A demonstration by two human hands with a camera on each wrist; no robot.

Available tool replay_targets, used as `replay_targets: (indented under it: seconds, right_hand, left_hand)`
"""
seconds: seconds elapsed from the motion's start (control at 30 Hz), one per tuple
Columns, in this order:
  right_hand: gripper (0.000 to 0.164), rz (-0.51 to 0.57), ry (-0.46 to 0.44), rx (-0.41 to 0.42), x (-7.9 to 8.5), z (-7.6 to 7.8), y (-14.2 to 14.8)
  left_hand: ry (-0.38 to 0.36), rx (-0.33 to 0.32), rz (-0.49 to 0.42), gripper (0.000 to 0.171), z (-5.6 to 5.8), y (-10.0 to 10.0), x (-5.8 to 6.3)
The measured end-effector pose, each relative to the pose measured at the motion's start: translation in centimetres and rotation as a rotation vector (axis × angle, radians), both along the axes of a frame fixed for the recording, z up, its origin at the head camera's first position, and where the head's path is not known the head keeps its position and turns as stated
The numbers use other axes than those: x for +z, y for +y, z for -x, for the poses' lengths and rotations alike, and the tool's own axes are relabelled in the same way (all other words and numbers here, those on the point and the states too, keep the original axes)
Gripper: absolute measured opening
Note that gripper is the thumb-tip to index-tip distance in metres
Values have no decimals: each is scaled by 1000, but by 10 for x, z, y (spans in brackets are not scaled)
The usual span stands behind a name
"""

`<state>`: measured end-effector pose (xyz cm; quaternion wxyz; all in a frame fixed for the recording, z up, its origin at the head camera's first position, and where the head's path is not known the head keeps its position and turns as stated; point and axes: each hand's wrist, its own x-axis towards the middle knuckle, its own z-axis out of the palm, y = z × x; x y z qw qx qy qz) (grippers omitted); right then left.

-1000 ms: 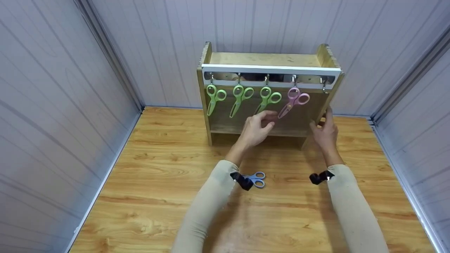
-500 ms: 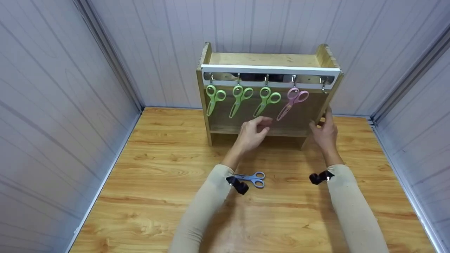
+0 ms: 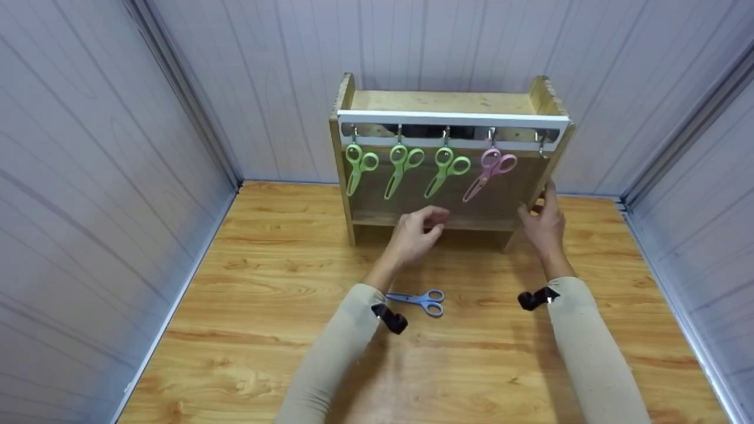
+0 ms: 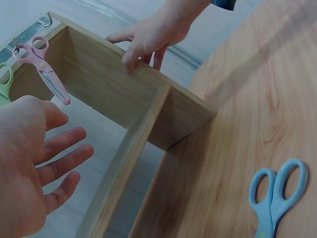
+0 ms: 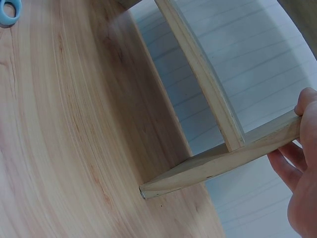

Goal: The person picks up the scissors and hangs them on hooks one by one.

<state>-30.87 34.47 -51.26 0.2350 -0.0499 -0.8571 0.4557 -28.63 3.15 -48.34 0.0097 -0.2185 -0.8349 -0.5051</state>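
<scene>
My left hand (image 3: 415,237) hovers before the lower shelf board with loosely bent fingers and nothing in them. My right hand (image 3: 544,227) grips the right side panel of the wooden rack (image 3: 442,101), thumb in front and fingers behind. From the hooks on the rack's white rail (image 3: 453,115) hang three green scissors: the left (image 3: 355,168), the second (image 3: 400,168) and the third (image 3: 443,171). Pink scissors (image 3: 490,168) hang on the fourth hook. The rightmost hook (image 3: 542,147) bears nothing. Blue scissors (image 3: 419,300) lie on the wooden floor, close to my left sleeve.
The wood-grain floor (image 3: 247,306) extends around the rack. Pale panel walls enclose it: the left wall (image 3: 118,176), the back wall (image 3: 283,70) and the right wall (image 3: 701,194).
My left hand has drawn down and left, away from the pink scissors. These have swung slightly and now hang from their hook. My right hand has stayed on the side panel.
</scene>
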Motion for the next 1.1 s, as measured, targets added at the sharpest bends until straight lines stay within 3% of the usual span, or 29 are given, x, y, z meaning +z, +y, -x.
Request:
replay_targets:
  seconds: [0.3,0.83,1.1]
  right_hand:
    - [79,-1,-19,-14,-1,0,0]
    - [78,-29,-13,-8,-1,0,1]
    - [76,-25,-29,-8,-1,0,2]
  left_hand:
    - [27,-1,63,30,-2,-9,-7]
    - [-15,-2,54,28,-8,-27,-16]
    - [23,2,124,27,-14,-35,-17]
